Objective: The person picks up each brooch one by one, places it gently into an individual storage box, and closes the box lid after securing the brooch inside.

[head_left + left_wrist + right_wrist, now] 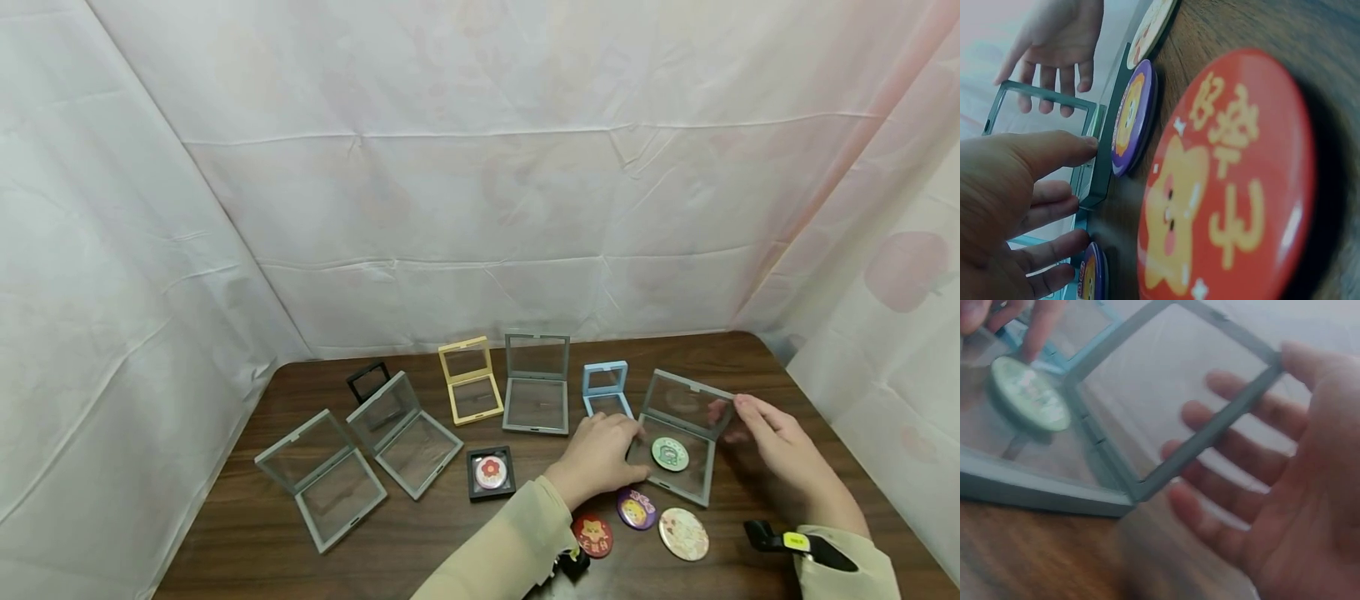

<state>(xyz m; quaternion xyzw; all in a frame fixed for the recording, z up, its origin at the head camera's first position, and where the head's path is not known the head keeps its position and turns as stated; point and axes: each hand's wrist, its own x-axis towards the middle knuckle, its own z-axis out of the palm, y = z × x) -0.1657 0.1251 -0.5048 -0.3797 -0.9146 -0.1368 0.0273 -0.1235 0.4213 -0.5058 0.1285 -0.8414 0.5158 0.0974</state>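
Observation:
A grey clear-film display case (708,475) stands unfolded at the right of the table, with a round green badge (670,454) on its base film. My right hand (787,454) holds the raised lid by its outer corner, thumb at the rim and fingers behind it in the right wrist view. My left hand (600,454) grips the left side of the base, its thumb (1066,150) against the front rim. Close by lie a red badge (1229,181), a purple badge (637,508) and a cream floral badge (683,534).
A small blue case (604,379) stands behind my left hand. Further left are unfolded grey cases (536,377), a yellow case (470,379) and a small black case (367,382). A black case (491,494) holds a red-flower badge. White curtains (480,200) surround the table.

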